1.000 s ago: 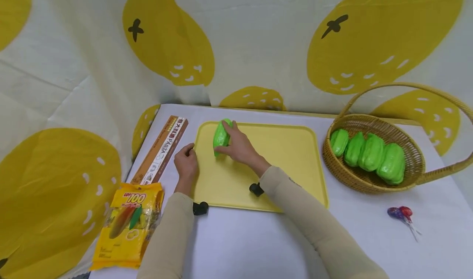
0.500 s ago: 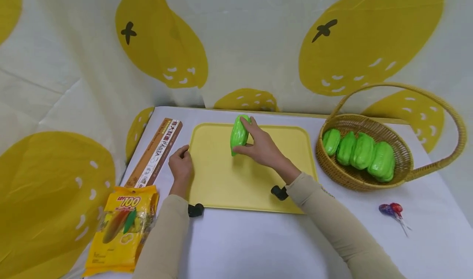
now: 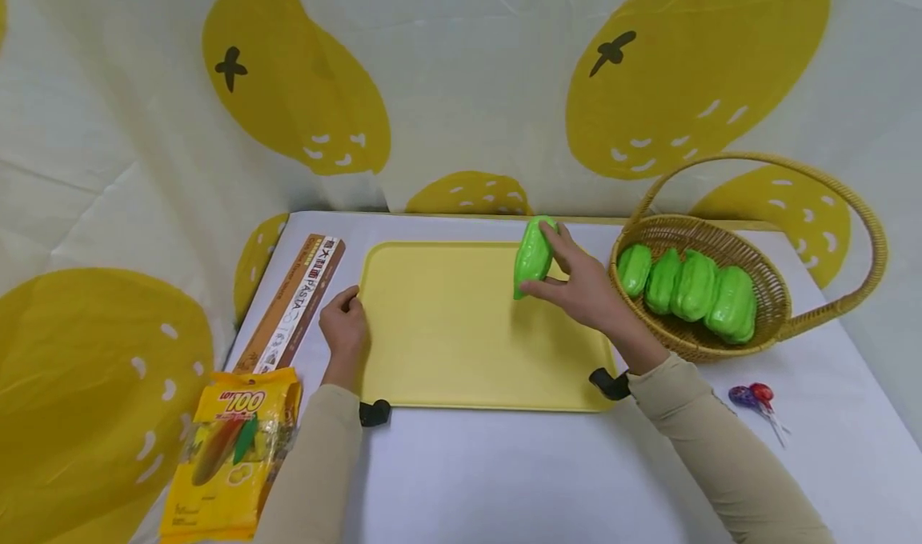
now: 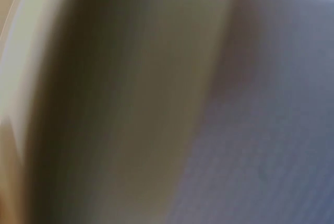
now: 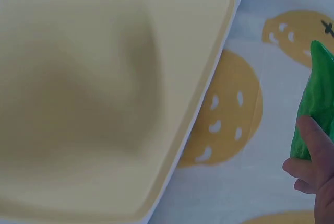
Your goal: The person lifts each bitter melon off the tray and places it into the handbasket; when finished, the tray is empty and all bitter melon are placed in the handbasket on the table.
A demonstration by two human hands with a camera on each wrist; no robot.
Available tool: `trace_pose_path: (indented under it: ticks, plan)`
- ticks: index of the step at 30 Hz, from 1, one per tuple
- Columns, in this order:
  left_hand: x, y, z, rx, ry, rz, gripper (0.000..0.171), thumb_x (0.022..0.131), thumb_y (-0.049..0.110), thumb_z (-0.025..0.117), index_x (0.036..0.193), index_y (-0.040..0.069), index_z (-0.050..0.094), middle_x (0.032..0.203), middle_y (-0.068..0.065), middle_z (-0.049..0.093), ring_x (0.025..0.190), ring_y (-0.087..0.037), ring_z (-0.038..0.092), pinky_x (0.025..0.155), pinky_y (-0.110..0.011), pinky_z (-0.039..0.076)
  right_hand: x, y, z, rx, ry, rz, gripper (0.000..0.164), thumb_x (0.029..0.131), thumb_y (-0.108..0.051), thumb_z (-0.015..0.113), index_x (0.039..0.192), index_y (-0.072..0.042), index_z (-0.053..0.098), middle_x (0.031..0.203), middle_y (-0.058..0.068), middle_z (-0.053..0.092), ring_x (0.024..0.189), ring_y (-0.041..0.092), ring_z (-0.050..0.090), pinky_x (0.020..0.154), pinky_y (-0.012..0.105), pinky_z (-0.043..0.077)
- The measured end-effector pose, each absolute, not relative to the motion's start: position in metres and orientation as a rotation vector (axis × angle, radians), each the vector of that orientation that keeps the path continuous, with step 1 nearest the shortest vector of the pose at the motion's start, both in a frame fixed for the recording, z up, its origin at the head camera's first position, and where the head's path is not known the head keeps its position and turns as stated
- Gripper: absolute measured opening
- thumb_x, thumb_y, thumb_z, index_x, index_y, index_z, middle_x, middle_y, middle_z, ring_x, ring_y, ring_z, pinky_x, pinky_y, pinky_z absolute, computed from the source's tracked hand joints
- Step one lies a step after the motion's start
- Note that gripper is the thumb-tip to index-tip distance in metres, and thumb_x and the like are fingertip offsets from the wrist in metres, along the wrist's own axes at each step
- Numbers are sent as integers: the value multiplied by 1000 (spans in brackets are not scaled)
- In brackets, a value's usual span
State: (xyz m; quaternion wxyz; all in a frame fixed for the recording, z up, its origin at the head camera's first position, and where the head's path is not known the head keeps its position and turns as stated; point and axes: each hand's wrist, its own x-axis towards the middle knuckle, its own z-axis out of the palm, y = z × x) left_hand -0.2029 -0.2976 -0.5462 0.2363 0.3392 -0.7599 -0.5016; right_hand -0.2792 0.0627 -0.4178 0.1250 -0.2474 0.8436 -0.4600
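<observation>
My right hand (image 3: 587, 292) pinches a green starfruit (image 3: 534, 254), glossy and ridged with a pointed end, between thumb and fingers. It is held above the right part of a yellow tray (image 3: 432, 344). The right wrist view shows fingers against the side of the starfruit (image 5: 317, 96), which is cut off by the frame edge. At the tray's left edge rests my left hand (image 3: 344, 324), its fingers loosely curled with nothing seen in them. Blur fills most of the left wrist view.
Several more green starfruits (image 3: 694, 286) lie in a wicker basket (image 3: 774, 288) with a tall handle, right of the tray. Two lollipops (image 3: 756, 400) lie in front of it. On the left are a long pasta box (image 3: 291, 304) and a yellow candy bag (image 3: 223, 456).
My right hand has carried the starfruit rightward across the tray, from its left part toward the basket side. My left hand stays at the tray's left edge. The head view has shifted slightly.
</observation>
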Motion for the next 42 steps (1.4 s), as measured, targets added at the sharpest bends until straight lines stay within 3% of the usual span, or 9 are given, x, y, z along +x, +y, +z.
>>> trace_pose_path:
  ticks: [6,13,18,23,32,42]
  plan:
    - [-202,-297,-544,922,-2084,-1372,32,99,3,51,123,-1,72,123,-25,71,121,-38,65,103,-48,52,-282,99,-413,-627,2518,-1345,98,91,-35,77,163,-34,10,172,2,-7,156,35,23,113,49,45]
    - [-200,-297,-544,926,-2098,-1378,32,99,3,51,124,0,72,124,-25,71,122,-37,64,104,-47,52,-287,136,-411,-536,2603,-1321,98,92,-33,76,163,-37,9,172,-1,-3,155,35,24,119,45,35]
    - [-200,-298,-545,919,-2085,-1369,32,99,3,51,123,-1,72,123,-26,71,121,-39,64,103,-49,52,-295,162,-409,-463,2681,-1275,100,92,-37,76,164,-35,8,172,2,-4,152,45,28,121,58,30]
    - [-200,-294,-543,899,-2080,-1356,33,97,4,51,122,0,73,120,-25,72,116,-39,66,98,-47,53,-305,185,-411,-426,2749,-1244,101,91,-35,77,164,-29,6,171,4,-5,154,45,20,122,60,26]
    - [-201,-296,-544,906,-2084,-1391,34,100,4,50,125,0,71,123,-26,71,118,-39,65,100,-48,52,-315,200,-419,-415,2824,-948,104,93,-46,72,165,-21,2,168,26,-8,149,61,9,116,75,19]
    - [-201,-297,-542,920,-2092,-1398,33,100,4,50,125,0,71,124,-25,71,119,-37,65,100,-46,52,-323,203,-427,-431,2758,-825,104,94,-49,69,165,-16,0,165,28,-14,146,64,7,115,76,17]
